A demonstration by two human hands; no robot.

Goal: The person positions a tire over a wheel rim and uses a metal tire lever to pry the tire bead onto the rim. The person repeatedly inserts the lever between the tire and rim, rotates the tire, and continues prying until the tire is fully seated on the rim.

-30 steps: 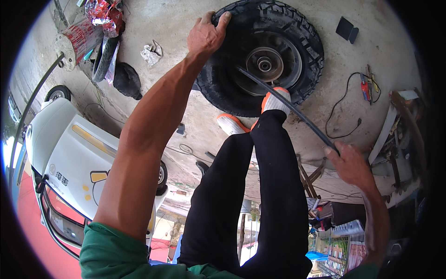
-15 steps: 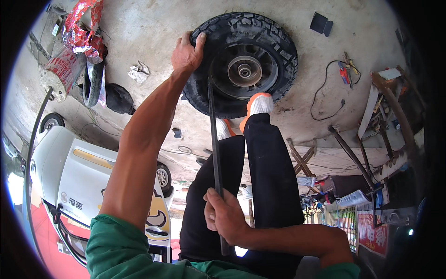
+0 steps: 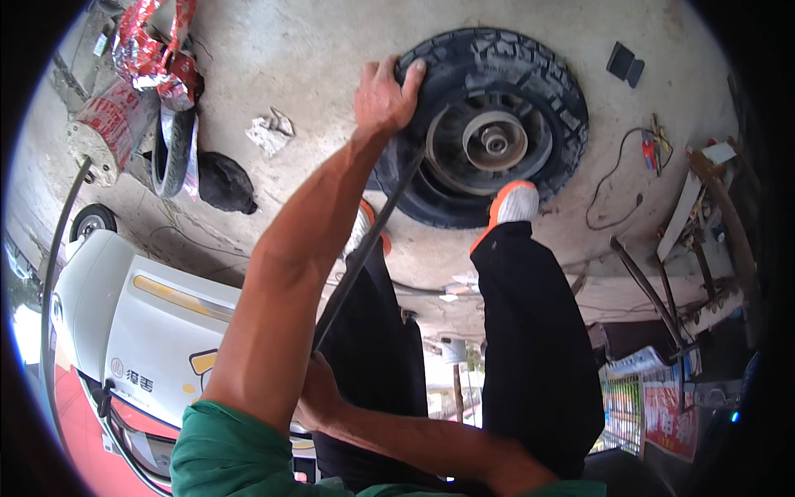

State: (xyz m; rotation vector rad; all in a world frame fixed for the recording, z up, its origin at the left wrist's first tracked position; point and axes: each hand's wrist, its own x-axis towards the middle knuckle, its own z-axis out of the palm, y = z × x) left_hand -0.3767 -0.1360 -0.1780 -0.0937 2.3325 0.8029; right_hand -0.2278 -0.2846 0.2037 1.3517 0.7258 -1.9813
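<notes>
A black knobbly tire (image 3: 451, 83) on a metal wheel (image 3: 495, 142) lies flat on the floor ahead of me. My left hand (image 3: 387, 97) grips the tire's upper left edge, fingers over the tread and thumb on the sidewall. My right hand (image 3: 319, 396) is closed round the near end of a long dark tire lever (image 3: 364, 247); my left forearm partly covers that hand. The lever slants up to the right, and its far end meets the wheel's rim at the tire's inner edge. One orange-and-white shoe (image 3: 518, 204) presses against the tire's near side.
My other shoe (image 3: 361, 230) stands left of the lever. A white scooter (image 3: 166, 311) is at the left, below a narrow tire (image 3: 172, 157) and a black bag (image 3: 225, 182). Red-handled pliers (image 3: 648, 152) and a cable (image 3: 590, 199) lie to the right, near a wooden frame (image 3: 716, 195).
My right hand has swung left with the lever, so the bar now slants and passes behind my left forearm. My legs have spread apart. The view has shifted; my left hand stays on the tire.
</notes>
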